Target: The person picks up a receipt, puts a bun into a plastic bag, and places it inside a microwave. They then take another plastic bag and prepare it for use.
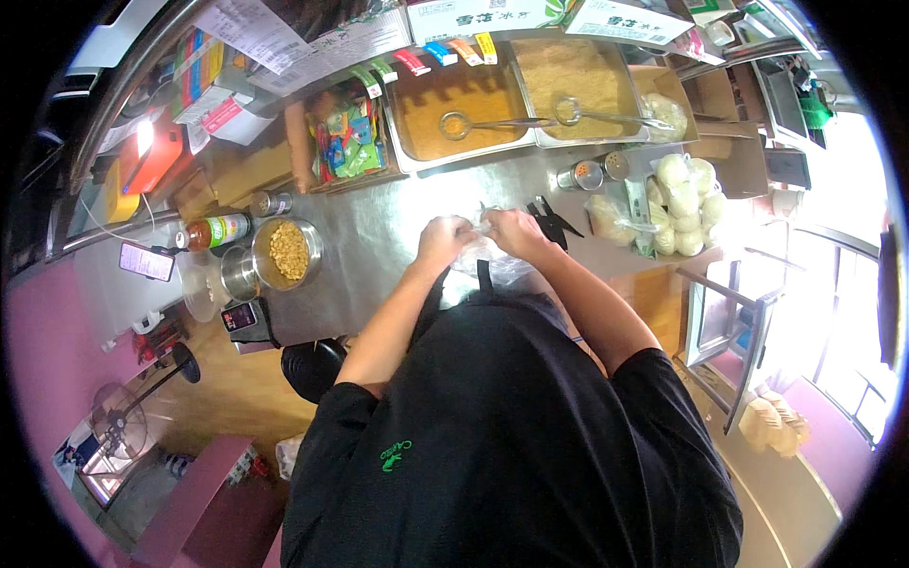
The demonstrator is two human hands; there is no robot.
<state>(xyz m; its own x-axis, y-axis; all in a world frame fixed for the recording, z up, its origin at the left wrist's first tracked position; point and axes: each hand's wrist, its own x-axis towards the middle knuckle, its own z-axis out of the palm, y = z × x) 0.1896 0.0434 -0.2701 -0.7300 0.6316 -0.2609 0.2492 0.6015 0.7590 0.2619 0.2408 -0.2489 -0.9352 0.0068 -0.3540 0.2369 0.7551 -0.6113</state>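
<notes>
A clear plastic bag [497, 264] lies at the front edge of the steel table [369, 234], close to my body. My left hand [446, 238] pinches its gathered top from one side. From the other side my right hand [517, 233] grips the same bunched plastic, so the two hands almost meet. What the bag contains cannot be made out. Just right of my right hand lies a black tool [550, 221], perhaps scissors or a clip, partly hidden by the forearm.
Two steel trays of powder, one orange [454, 99] and one tan [579, 67], hold ring-ended tools at the back. Left are a bowl of yellow pieces [288, 250] and a sauce bottle [214, 233]. Right are two shakers [588, 175] and bagged pale balls [685, 202].
</notes>
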